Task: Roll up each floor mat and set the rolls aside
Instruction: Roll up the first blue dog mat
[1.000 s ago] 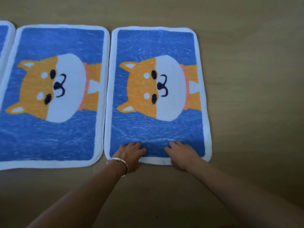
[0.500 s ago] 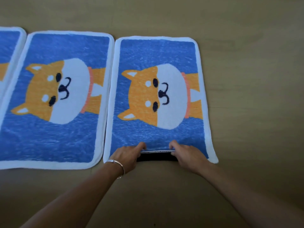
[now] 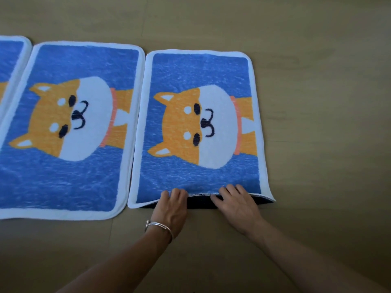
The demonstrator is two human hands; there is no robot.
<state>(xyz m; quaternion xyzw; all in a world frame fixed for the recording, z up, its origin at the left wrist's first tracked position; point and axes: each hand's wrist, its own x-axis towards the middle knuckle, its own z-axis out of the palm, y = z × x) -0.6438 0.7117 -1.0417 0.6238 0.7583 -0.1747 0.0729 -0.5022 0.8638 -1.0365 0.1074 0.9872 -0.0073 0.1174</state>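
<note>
3 blue floor mats with an orange-and-white dog print lay side by side on the wooden floor (image 3: 317, 106), their long edges just beside one another. The right mat (image 3: 201, 66) was the one being handled: its near short edge was turned up and over toward the far end, showing a strip of dark underside (image 3: 198, 203) and a line of white stitching along the fold, while the rest of it lay flat. The left hand (image 3: 171, 208), with a silver bracelet (image 3: 159, 226) on its wrist, held the fold left of its middle, its fingers (image 3: 176, 192) curled over the turned edge onto the blue pile. The right hand (image 3: 240, 205) held the same fold a little to the right, its fingers (image 3: 228, 190) bent over the edge and its thumb stretched along the dark underside. The near right corner of this mat lifted off the floor in a curl. The middle mat (image 3: 69, 180) lay fully flat, and only a strip of the left mat (image 3: 10, 58) showed at the frame's left edge.
</note>
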